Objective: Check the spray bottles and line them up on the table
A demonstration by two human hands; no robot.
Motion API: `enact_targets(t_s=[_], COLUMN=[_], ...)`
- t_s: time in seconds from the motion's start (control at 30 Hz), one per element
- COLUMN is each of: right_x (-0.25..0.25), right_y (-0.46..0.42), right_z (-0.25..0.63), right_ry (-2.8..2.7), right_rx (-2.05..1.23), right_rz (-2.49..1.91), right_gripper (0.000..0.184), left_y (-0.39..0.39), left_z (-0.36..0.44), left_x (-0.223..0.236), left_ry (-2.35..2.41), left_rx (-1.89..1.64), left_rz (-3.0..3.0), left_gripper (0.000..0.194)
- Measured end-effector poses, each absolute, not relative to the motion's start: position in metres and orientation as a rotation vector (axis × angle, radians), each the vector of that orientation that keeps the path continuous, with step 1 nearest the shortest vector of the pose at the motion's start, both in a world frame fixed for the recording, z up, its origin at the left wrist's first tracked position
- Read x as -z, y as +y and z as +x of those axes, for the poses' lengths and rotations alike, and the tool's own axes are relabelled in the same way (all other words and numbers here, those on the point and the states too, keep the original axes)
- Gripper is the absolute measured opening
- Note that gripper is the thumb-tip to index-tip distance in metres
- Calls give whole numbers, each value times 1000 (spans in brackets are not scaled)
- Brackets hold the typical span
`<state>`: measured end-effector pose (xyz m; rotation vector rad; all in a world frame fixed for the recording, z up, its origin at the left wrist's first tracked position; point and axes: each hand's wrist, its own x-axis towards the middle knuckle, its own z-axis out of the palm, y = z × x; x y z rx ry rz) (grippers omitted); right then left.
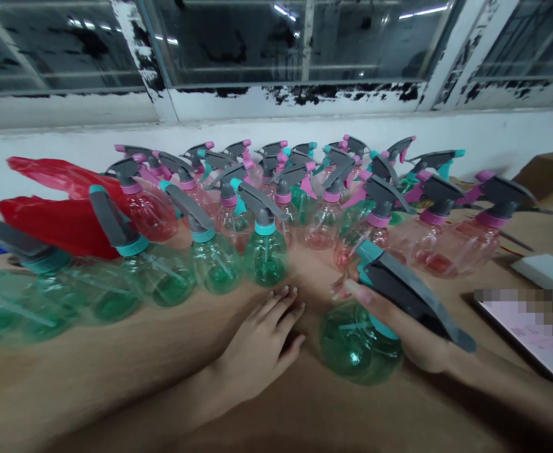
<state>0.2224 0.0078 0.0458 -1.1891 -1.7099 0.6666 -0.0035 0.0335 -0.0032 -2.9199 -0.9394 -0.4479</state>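
My right hand is wrapped round the neck of a green spray bottle with a grey and teal trigger head, which leans to the right over the table. Its thumb lies along the front of the head; the other fingers are partly hidden. My left hand rests palm down on the tabletop, fingers stretched out and holding nothing. Just beyond its fingertips stands another green spray bottle. More green bottles run off to the left in a row.
Several pink spray bottles crowd the back of the table. A red plastic bag lies at the left. On the right are a tablet-like device, a white box and a cardboard box. Windows line the wall behind.
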Motion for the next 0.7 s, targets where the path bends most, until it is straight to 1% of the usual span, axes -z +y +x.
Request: enact_targets(t_s=[0.17,0.4,0.53,0.7], right_x=[-50,-67,-62,-53], right_y=[6,0,-2,-3], right_z=[223,213,218,227], right_ry=[-1700,-1630,-1705,-1743], right_rx=[-719,-781,-741,-694], right_rz=[-1164,-1199,-1292,-1363], right_gripper=[20,33,26,22], left_y=[33,33,33,32], left_z=[-3,-3,-3,-3], left_x=[2,3,3,2], left_ry=[-944,-961,-970,-968], left_rx=[440,441,462,466], left_rz=[-2908,-2923,-2926,-2912], left_gripper=[39,41,40,38])
